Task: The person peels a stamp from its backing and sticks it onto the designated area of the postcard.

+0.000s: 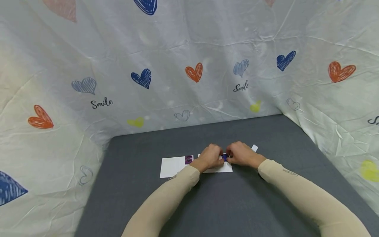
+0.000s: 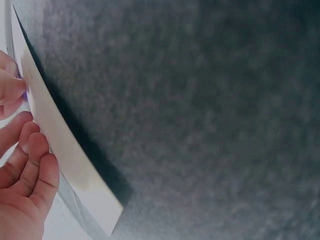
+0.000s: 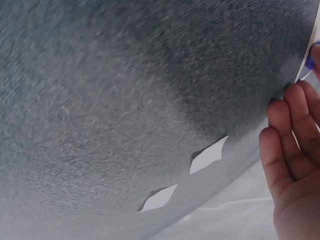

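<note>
Both hands meet over the upper right corner of a white envelope [image 1: 223, 168] on the grey table. Between their fingertips shows a small blue-purple stamp [image 1: 225, 157]. My left hand [image 1: 211, 156] pinches at its left side, thumb nearer me and index finger farther off. From the other side my right hand [image 1: 241, 154] pinches its right edge. Fingers cover much of the stamp and the envelope's top edge. In the left wrist view the curled left fingers [image 2: 42, 167] lie along the envelope [image 2: 65, 132]. A blue bit of the stamp [image 3: 310, 63] appears in the right wrist view.
To the left lies a second white envelope [image 1: 171, 167] with a purple stamp [image 1: 189, 160] in its upper right corner. Two small white slips [image 3: 207, 155] are on the table beyond the right hand. A white cloth [image 1: 165, 98] printed with hearts hangs behind the table [image 1: 237, 204].
</note>
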Motion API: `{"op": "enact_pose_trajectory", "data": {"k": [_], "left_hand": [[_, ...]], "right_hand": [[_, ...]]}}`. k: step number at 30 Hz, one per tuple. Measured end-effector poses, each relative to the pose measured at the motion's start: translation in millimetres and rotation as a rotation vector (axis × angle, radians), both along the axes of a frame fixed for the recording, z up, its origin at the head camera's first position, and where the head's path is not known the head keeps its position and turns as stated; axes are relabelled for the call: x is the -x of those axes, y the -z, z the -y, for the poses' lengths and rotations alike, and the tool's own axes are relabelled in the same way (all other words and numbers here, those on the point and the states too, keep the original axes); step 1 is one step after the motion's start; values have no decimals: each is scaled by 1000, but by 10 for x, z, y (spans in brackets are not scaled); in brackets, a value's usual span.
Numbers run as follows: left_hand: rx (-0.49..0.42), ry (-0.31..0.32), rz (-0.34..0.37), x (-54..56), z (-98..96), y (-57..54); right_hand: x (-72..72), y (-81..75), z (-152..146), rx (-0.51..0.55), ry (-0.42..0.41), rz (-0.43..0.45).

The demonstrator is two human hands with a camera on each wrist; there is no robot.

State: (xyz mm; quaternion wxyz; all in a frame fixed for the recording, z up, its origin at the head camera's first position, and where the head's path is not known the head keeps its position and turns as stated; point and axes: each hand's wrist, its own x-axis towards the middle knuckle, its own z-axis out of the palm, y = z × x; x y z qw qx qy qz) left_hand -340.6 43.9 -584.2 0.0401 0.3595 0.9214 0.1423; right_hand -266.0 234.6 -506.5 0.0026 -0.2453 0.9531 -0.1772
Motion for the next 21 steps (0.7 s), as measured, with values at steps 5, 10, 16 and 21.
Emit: {"op": "enact_pose_trajectory", "data": {"k": [5,10,16,21], "left_hand": [[5,-28,-4,-30,-25,49],[16,-36,-24,-50,-13,66],[18,-29,-54,-75,39,54],[-33,-17,-91,-217,157,-115]], "right_hand": [[-9,-29,-31,-16,-25,8],[6,-35,-20,-40,-55,1],[10,-52,18,-84,-97,-37],[12,-37,40,-90,-129,-90]]}}
